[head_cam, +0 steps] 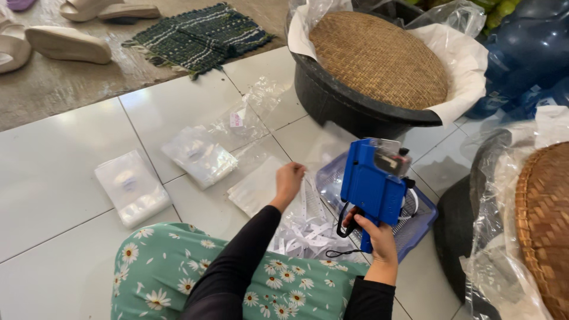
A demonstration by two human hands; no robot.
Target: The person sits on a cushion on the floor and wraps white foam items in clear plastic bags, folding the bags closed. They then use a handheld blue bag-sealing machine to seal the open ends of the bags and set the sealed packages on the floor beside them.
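Note:
My right hand (377,235) grips the handle of a blue label gun (372,184), held upright above a blue plastic basket (418,220). My left hand (288,181) reaches forward, fingers curled down onto a clear plastic bag (256,188) lying on the white tiles; whether it has hold of the bag I cannot tell. A heap of white paper strips (307,228) lies between the two hands, in front of my knees. My lap is covered by a green daisy-print cloth (172,266).
Stacks of clear plastic bags (131,186) (199,155) lie on the tiled floor (53,172) to the left. A black tub (349,106) with a woven lid stands ahead. Another woven lid (542,225) in plastic is at right. A green mat (201,35) and sandals (68,42) lie farther off.

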